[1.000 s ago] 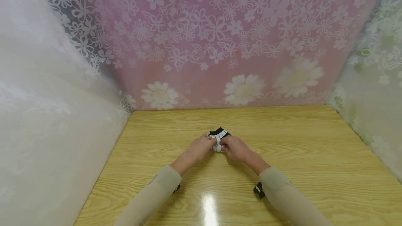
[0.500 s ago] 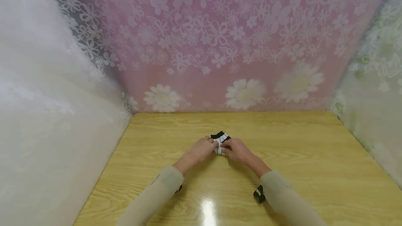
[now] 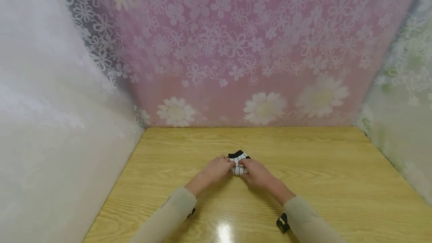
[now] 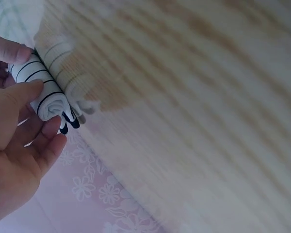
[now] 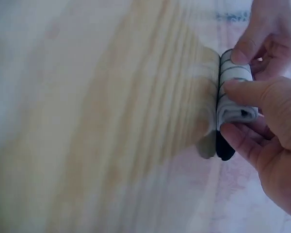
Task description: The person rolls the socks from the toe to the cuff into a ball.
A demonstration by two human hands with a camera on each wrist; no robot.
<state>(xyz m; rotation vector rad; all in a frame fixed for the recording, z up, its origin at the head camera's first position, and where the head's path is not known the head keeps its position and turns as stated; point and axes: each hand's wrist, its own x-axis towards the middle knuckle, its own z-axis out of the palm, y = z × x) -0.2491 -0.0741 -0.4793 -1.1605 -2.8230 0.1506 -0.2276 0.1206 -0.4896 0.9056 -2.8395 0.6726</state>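
Note:
A white sock (image 3: pixel 239 157) with thin black stripes and a black cuff lies on the table between both hands in the head view. In the left wrist view, the sock (image 4: pixel 36 73) is partly rolled, its spiral end facing the camera and black edges sticking out beneath. My left hand (image 3: pixel 217 168) grips one end of the roll, thumb on top and fingers curled around the far side. The other end is held by my right hand (image 3: pixel 259 174), thumb pressed on the striped fabric and fingers below, as the right wrist view also shows. The fingers hide part of the sock.
The wood-grain table (image 3: pixel 175 149) is glossy and reflects the sock. A pink flowered curtain (image 3: pixel 216 66) rises behind it, with pale sheets (image 3: pixel 67 141) on both sides. A black wrist strap (image 3: pixel 282 223) shows below the right sleeve.
The whole scene has shifted lower in the head view as the camera tilts up. Both hands keep hold of the sock, with only small finger movements along the roll.

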